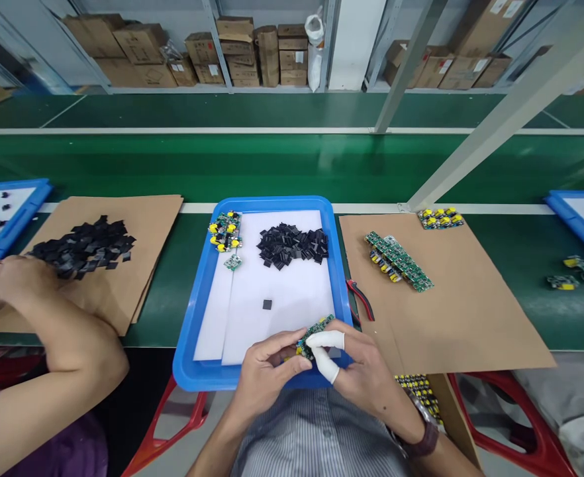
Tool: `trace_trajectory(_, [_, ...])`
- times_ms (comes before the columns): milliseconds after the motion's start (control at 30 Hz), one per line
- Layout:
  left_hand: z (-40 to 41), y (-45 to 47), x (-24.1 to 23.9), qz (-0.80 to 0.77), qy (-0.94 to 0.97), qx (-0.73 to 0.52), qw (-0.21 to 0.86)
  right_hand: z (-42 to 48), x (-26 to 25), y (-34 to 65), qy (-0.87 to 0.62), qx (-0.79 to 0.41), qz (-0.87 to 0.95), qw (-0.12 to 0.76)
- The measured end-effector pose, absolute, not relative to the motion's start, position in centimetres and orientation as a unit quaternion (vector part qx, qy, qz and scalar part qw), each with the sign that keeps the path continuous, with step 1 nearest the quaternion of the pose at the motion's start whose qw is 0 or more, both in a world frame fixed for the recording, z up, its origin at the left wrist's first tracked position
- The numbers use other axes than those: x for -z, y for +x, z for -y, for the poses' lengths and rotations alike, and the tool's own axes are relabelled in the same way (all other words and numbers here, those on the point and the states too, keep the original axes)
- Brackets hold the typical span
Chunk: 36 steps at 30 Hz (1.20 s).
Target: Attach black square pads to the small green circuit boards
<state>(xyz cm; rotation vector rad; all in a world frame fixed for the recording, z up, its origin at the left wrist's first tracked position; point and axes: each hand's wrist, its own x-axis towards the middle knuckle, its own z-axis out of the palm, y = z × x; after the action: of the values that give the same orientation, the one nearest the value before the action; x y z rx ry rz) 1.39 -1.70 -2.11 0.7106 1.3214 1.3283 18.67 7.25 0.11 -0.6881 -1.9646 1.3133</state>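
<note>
Both my hands meet over the near edge of a blue tray point(200, 291) lined with white sheets. My left hand point(267, 368) and my right hand point(356, 364), with white cots on two fingers, pinch a small green circuit board point(316, 329) with yellow parts between them. On the tray lie a heap of small black square parts point(292, 244), one loose black square point(267, 304), and a few green boards with yellow parts point(226, 232) at the far left corner.
A brown card sheet point(471, 311) on my right bears a row of green boards point(398, 262) and more point(439, 217); red-handled cutters point(360, 298) lie beside the tray. A co-worker's arm point(48, 331) on my left rests by black parts point(83, 246) on card.
</note>
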Motion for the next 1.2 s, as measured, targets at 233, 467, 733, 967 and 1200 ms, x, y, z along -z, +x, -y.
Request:
trace_trajectory(233, [1.6, 1.4, 2.0, -0.534, 0.262, -0.562, 0.575, -7.3, 0.3, 18.6, -0.274, -0.512, 0.741, 0.338])
trace_trajectory(467, [1.7, 1.4, 1.8, -0.544, 0.267, -0.555, 0.571, -6.8, 0.9, 18.5, -0.336, -0.542, 0.695, 0.332])
trace_trajectory(733, [1.5, 1.5, 1.6, -0.552, 0.271, -0.554, 0.561, -7.1, 0.4, 18.3, -0.309, -0.555, 0.698, 0.331])
trace_trajectory(967, [1.8, 1.5, 1.7, -0.557, 0.277, -0.559, 0.548, -7.1, -0.3, 18.5, -0.291, -0.506, 0.744, 0.324])
trace_trajectory(1200, [1.8, 1.5, 2.1, -0.577, 0.305, -0.542, 0.53, -7.4, -0.8, 19.1, -0.262, -0.468, 0.807, 0.246])
